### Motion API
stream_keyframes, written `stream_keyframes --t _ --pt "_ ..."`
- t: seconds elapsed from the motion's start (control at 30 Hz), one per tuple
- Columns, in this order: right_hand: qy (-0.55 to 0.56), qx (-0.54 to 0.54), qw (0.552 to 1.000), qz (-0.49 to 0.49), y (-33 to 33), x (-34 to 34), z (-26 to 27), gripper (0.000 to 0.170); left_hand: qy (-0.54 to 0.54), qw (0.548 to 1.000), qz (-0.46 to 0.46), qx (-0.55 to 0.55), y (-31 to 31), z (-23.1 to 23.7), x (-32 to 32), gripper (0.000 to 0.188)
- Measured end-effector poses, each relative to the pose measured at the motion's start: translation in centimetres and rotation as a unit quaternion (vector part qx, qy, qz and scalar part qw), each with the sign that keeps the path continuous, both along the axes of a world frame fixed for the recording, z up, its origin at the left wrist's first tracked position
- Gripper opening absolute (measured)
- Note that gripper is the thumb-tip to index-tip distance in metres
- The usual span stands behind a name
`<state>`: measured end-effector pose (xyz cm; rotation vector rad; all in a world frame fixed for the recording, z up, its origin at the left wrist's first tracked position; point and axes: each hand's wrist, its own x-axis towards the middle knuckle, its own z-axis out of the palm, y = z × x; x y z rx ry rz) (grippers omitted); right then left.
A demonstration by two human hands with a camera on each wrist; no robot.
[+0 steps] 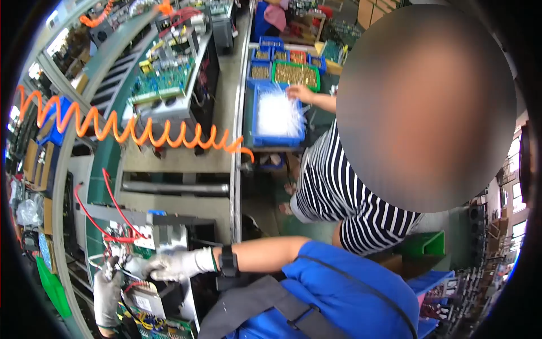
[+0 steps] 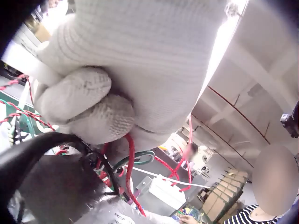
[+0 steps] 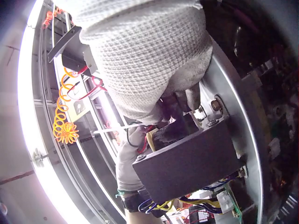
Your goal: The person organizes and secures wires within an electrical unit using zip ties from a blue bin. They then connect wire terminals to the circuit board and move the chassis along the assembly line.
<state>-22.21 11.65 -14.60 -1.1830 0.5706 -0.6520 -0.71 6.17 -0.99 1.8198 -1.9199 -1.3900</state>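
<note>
In the head view my left hand (image 1: 107,296), in a white knit glove, grips a wire bundle at the open electronics unit (image 1: 148,305). The left wrist view shows its fingers curled, with a red wire (image 2: 130,163) coming out below them. A thin white strip like a cable tie (image 2: 173,178) sticks out beside a green wire loop (image 2: 140,158). My right hand (image 1: 169,266), also gloved, reaches in beside the left, with fingers bent down behind a dark metal block (image 3: 191,163). Its fingertips are partly hidden, and I cannot tell what they hold.
Red cables (image 1: 90,212) arch over the unit. A coiled orange air hose (image 1: 130,127) spans the line. Another unit with a green circuit board (image 1: 164,79) stands farther along. Across, a person in striped clothing (image 1: 327,175) reaches over a blue bin (image 1: 257,138) of white strips, near trays of small parts (image 1: 293,75).
</note>
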Motion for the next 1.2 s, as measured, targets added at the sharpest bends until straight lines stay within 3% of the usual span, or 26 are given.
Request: stream_keyframes --t 0.07,0.1,0.13,0.2,0.27,0.3,0.33,0.37,0.47,0.5,0.6,0.67,0.73,0.77,0.83,0.87,0.93,1.0,1.03,1.07,1.13,1.2 --pt "-0.079 -0.195 0.971 -0.111 -0.5 2.2 -3.6 0.027 0.029 0.998 -0.009 -0.061 0.6 -0.6 -0.9 0.043" --pt "-0.095 -0.218 0.962 -0.135 -0.4 2.5 -3.8 0.027 0.014 0.998 -0.026 -0.051 0.0 -1.0 -0.2 0.043" --pt "-0.092 -0.222 0.962 -0.132 -0.3 2.5 -3.7 0.027 0.017 0.998 -0.023 -0.055 0.3 -1.5 0.3 0.043" --pt "-0.042 -0.095 0.994 -0.041 -0.4 1.9 -2.9 0.03 0.006 0.994 -0.03 -0.104 0.3 -1.7 0.1 0.04" --pt "-0.037 -0.021 0.999 -0.011 -0.1 0.4 -1.0 0.031 -0.087 0.988 -0.041 -0.117 1.2 0.2 -1.9 0.033" --pt "-0.072 -0.094 0.991 -0.057 -0.6 2.2 -3.4 0.03 -0.092 0.986 -0.046 -0.134 0.9 -0.2 -1.6 0.032" --pt "-0.111 -0.16 0.975 -0.105 -0.6 2.2 -1.8 0.029 -0.102 0.983 -0.054 -0.145 0.8 -0.7 -1.2 0.031" --pt "-0.05 -0.119 0.989 -0.067 0.0 0.8 -1.3 0.028 -0.074 0.983 -0.058 -0.159 0.8 -1.3 -0.8 0.03" --pt "-0.055 -0.061 0.996 -0.039 0.0 1.1 -1.7 0.027 -0.073 0.984 -0.058 -0.149 1.3 -0.6 -1.4 0.032" --pt "-0.092 -0.1 0.989 -0.066 0.0 1.3 -1.6 0.026 -0.05 0.985 -0.059 -0.155 1.3 -0.9 -1.3 0.031" --pt "-0.038 -0.1 0.993 -0.054 0.4 0.2 -0.4 0.026 -0.012 0.991 -0.02 -0.13 1.0 -1.6 -0.7 0.029" --pt "-0.079 -0.225 0.962 -0.13 -0.5 2.8 -4.5 0.027 -0.061 0.987 -0.02 -0.144 1.1 -1.1 -1.2 0.033" --pt "-0.061 -0.153 0.984 -0.072 0.0 0.9 -1.5 0.027 0.01 0.987 -0.007 -0.158 1.5 -1.4 -1.4 0.037" --pt "-0.045 -0.13 0.989 -0.059 0.1 0.4 -0.7 0.028 -0.012 0.983 -0.033 -0.178 1.1 -2.0 -1.0 0.04" --pt "-0.044 -0.091 0.993 -0.06 0.4 0.4 -0.7 0.029 0.003 0.993 -0.018 -0.121 1.3 -1.0 -1.5 0.04" --pt "-0.099 -0.206 0.967 -0.114 -1.0 3.8 -5.8 0.029 0.038 0.993 -0.009 -0.109 1.3 -1.3 -1.2 0.039" --pt "-0.06 -0.201 0.973 -0.099 -0.5 2.3 -3.9 0.028 0.055 0.989 0.003 -0.137 1.4 -1.9 -1.1 0.036" --pt "-0.014 -0.07 0.997 -0.042 0.6 -0.8 1.1 0.028 -0.04 0.988 -0.019 -0.145 1.2 -1.2 -1.4 0.034" --pt "-0.083 -0.106 0.988 -0.071 -0.1 1.0 -1.3 0.027 -0.049 0.986 -0.036 -0.156 1.0 -1.4 -1.1 0.032" --pt "-0.074 -0.148 0.982 -0.089 -0.7 2.3 -3.9 0.026 -0.059 0.986 -0.046 -0.151 0.9 -1.5 -0.8 0.031" --pt "-0.035 -0.062 0.996 -0.044 0.6 -0.6 0.7 0.026 -0.008 0.99 -0.035 -0.135 0.8 -1.9 -0.7 0.03" --pt "-0.067 -0.195 0.973 -0.104 -0.1 1.1 -1.6 0.027 -0.01 0.992 -0.034 -0.12 1.2 -1.9 -0.4 0.029"
